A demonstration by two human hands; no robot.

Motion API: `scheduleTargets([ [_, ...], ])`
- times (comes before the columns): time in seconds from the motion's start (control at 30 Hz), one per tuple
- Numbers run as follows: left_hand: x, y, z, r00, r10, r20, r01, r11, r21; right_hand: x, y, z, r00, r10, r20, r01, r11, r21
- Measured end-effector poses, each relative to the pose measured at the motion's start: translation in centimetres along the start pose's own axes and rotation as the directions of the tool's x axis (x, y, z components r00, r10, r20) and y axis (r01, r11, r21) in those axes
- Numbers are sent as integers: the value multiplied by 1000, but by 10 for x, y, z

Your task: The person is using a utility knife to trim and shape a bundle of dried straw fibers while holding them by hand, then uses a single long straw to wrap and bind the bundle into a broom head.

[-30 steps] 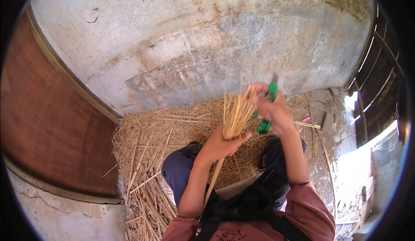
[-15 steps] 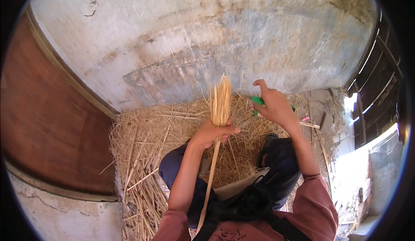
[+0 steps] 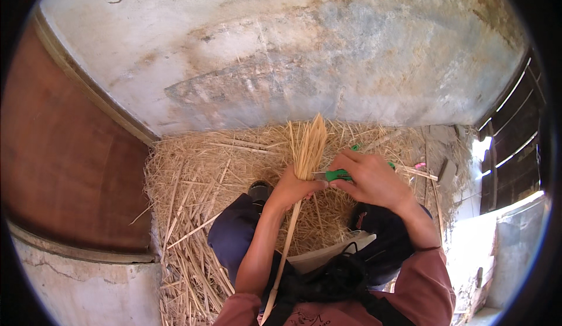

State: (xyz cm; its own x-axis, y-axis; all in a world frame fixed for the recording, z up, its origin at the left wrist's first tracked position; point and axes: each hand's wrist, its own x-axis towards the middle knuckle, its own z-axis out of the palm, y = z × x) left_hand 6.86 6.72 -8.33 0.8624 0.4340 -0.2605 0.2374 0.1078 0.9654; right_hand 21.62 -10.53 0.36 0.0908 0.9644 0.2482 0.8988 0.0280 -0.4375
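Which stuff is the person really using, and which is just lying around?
Using:
left hand gripping the straw bundle
right hand holding the green tool against it

Lying around:
loose straw on the ground
small pink thing
grey wall

A rough rural outbuilding or yard corner: loose straw [image 3: 193,185] heaped at the foot of a stained plaster wall [image 3: 281,51], dark slatted gate [image 3: 515,150] at the wall's right end.
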Motion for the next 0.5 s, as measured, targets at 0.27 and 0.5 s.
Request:
scheduleTargets([
  [0.27,7,-12,8,996,59,-70,-47,985,169,1,0,21,997,40,-62,-48,990,-136],
  [0.5,8,-14,12,988,93,-126,-56,960,274,4,8,24,979,134,-153,-161,970,-181],
])
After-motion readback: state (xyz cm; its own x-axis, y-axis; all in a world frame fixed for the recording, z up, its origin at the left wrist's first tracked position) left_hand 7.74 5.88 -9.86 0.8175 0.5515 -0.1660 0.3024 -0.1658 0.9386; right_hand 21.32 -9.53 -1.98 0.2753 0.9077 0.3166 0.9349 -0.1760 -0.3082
